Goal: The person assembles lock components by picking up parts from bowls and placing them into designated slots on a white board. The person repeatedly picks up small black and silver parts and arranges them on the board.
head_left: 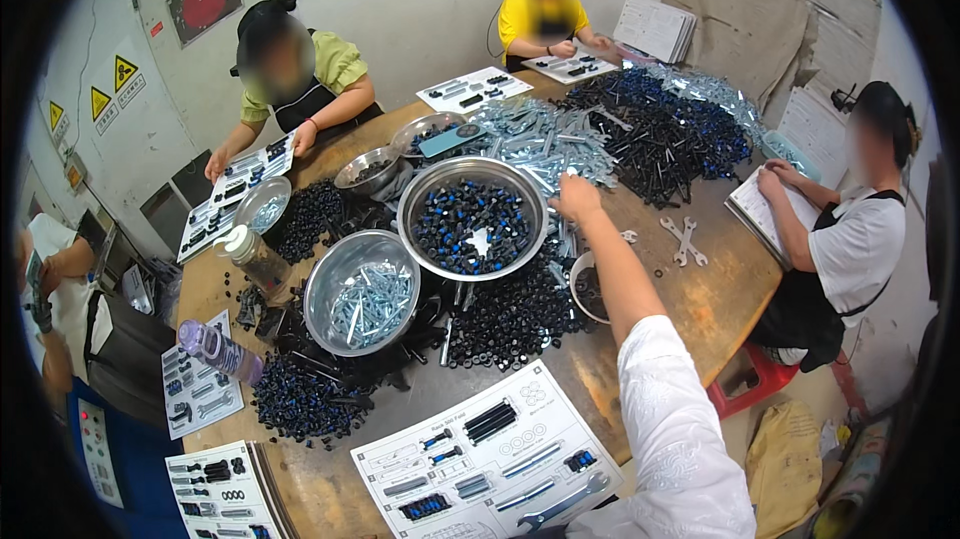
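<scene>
Centre bowl (pixel 475 168): smooth, glossy metal. 1 o'clock, heaped silvery pieces (pixel 545 134): bright, reflective metal. 2 o'clock, black-and-blue bolts (pixel 650 134): dark metal, dull sheen. 3 o'clock, crossed wrenches (pixel 686 241): satin metal. 4 o'clock, stool (pixel 755 394): smooth red plastic. Between 4 and 5, sleeve (pixel 680 429): white cloth, raised pattern. 6 o'clock, parts sheet (pixel 480 469): smooth paper. 8 o'clock, purple bottle (pixel 220 351): translucent plastic. Tabletop (pixel 720 284): worn wood, faint gloss.

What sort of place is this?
Probably a hardware workshop: a big worktable bears heaps of dark bolts, a metal bowl of small parts, and a sheet picturing such pieces.
</scene>
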